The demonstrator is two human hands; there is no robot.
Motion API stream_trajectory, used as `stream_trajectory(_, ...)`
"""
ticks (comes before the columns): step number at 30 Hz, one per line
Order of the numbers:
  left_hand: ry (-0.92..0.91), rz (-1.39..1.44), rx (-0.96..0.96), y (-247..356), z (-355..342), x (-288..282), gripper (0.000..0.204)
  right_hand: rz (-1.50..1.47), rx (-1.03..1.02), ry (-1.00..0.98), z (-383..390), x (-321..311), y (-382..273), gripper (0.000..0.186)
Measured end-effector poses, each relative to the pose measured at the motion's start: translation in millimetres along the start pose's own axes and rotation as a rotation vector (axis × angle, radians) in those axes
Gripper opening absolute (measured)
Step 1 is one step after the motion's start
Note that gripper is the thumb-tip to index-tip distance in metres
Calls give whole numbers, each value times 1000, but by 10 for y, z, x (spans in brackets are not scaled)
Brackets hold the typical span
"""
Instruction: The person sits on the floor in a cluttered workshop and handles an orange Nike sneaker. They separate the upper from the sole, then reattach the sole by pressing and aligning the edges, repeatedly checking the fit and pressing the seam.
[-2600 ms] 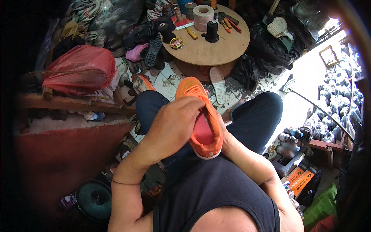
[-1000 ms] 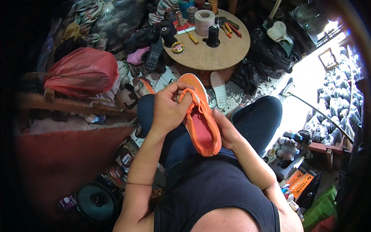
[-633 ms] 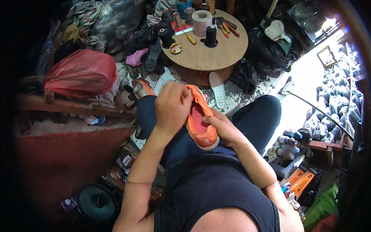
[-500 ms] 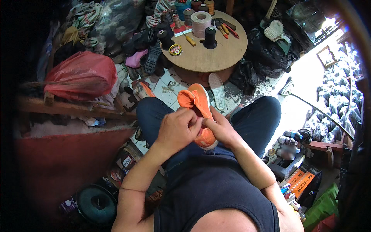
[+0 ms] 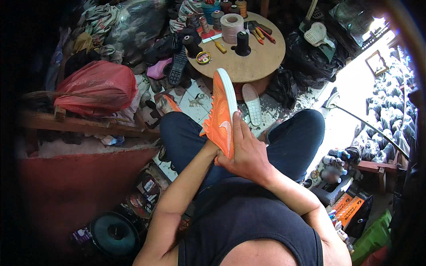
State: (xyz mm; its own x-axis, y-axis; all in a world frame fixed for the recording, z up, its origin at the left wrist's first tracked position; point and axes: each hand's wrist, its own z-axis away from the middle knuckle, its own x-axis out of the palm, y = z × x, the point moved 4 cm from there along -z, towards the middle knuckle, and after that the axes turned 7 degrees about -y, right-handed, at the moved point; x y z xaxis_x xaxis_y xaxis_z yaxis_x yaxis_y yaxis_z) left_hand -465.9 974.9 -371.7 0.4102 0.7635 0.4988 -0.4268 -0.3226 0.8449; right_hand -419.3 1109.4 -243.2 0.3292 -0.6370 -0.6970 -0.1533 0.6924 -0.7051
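Note:
An orange sneaker (image 5: pixel 219 115) with a white sole edge stands toe-forward on its side over my lap, its laces toward the left. My left hand (image 5: pixel 211 147) is mostly hidden at the heel end, behind or inside the shoe; its fingers do not show. My right hand (image 5: pixel 244 153) grips the heel and right side, fingers lying along the sole edge. Beyond the shoe, a loose pale sole (image 5: pixel 252 104) lies on the tiled floor.
A round wooden table (image 5: pixel 262 60) holds thread spools, cutters and a yellow-handled tool. A red bag (image 5: pixel 97 84) sits on a wooden ledge (image 5: pixel 80 124) at left. Bagged items (image 5: pixel 384 111), bottles (image 5: pixel 337 159) and a long-handled brush (image 5: pixel 364 126) are at right; black bags (image 5: pixel 315 62) lie behind.
The sneaker has turned from opening-up onto its side and moved forward. My left hand has gone behind it at the heel, and my right hand now lies over the near side.

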Motion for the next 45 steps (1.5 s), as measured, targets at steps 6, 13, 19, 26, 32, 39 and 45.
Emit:
stream_trajectory(6, 42, 776, 12, 78, -31, 160, 67, -442, -47, 249, -183, -248, 343, 106)
stream_trajectory(13, 40, 288, 35, 87, 323, 466, 66, -834, -212, 252, -418, -69, 447, 82)
stream_trajectory(19, -46, 13, 77, 127, 486, 530, 66, -883, -138, 193, -366, -77, 470, 76)
stream_trajectory(26, -17, -199, 49, 135, 597, 587, 59, -848, -25, 304, -200, -308, 328, 53)
stream_trajectory(32, -140, -404, 117, 19, 644, 442, 54, -410, -156, 479, -84, -536, 156, 28)
stream_trajectory(39, -303, -555, 146, -98, 778, 366, 48, -368, -102, 447, -75, -529, 156, 20)
stream_trajectory(45, -183, -2, 118, -101, 701, 456, 45, -393, -130, 479, -77, -527, 136, 21)
